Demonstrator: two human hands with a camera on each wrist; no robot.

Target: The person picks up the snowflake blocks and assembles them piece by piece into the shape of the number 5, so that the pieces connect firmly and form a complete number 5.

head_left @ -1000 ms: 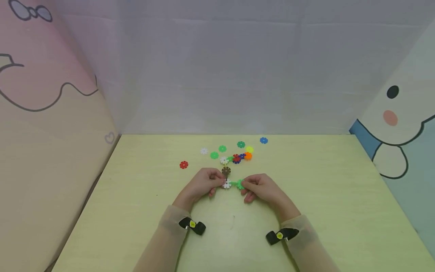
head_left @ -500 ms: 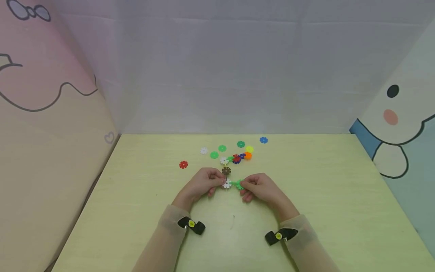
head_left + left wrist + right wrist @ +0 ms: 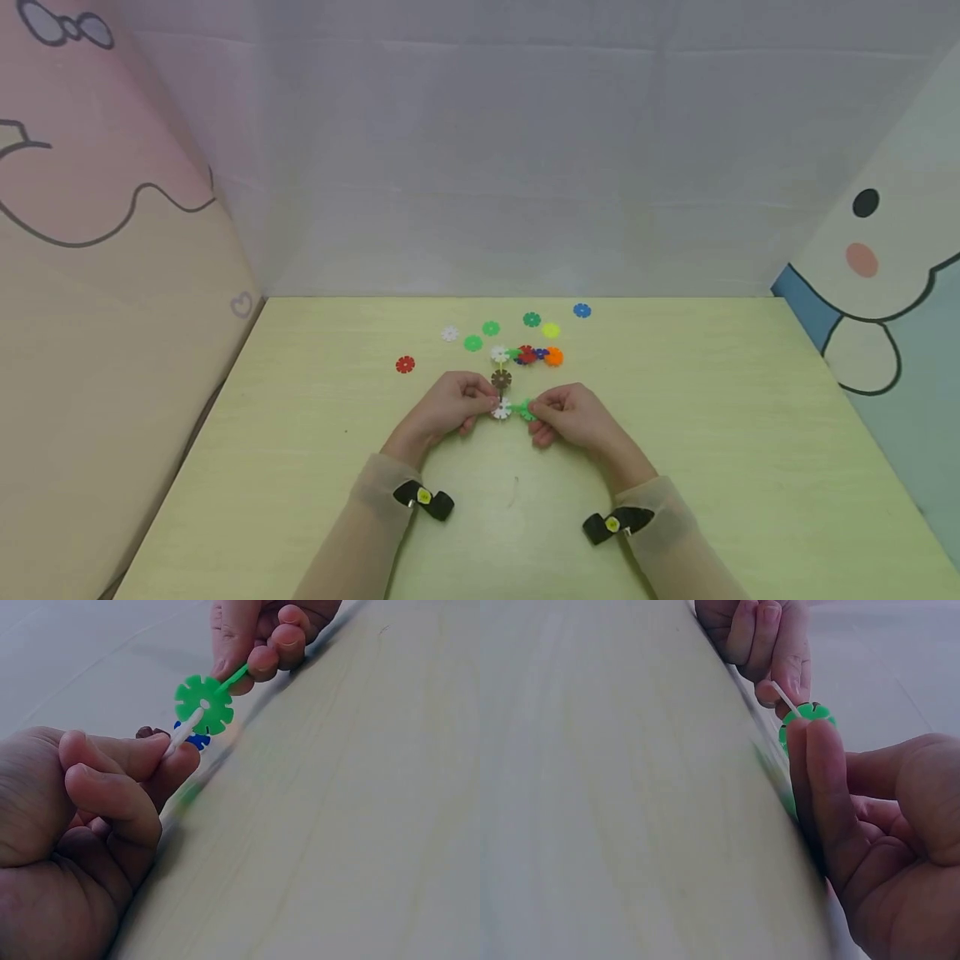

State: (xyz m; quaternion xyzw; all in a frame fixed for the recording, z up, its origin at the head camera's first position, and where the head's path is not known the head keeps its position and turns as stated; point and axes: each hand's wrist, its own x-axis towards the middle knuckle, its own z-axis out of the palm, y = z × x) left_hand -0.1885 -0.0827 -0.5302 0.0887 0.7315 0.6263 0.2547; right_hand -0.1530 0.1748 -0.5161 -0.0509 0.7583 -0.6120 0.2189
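A chain of slotted plastic snowflake discs runs between my hands and away over the table. My left hand [image 3: 453, 404] pinches the near white snowflake disc [image 3: 501, 410] between thumb and fingers. My right hand [image 3: 573, 414] pinches a green snowflake disc [image 3: 526, 410]. Between these two, another green disc [image 3: 204, 705] is slotted onto the white one, its face visible in the left wrist view. Beyond my left fingertips come a brown disc [image 3: 501, 379] and a second white disc [image 3: 499, 354]. From there the chain turns right through red and blue to an orange disc [image 3: 553, 357].
Loose discs lie behind the chain: a yellow one [image 3: 551, 330], a blue one [image 3: 582, 310], a dark green one [image 3: 532, 319], two lighter greens and a white one [image 3: 449, 333]. A red disc [image 3: 405, 364] lies to the left. Cloth walls [image 3: 465, 167] border the pale table [image 3: 300, 467].
The chain's far arm has swung slightly right and toward me, so the orange disc now sits apart from the loose yellow one. Both hands keep their pinches and have barely moved.
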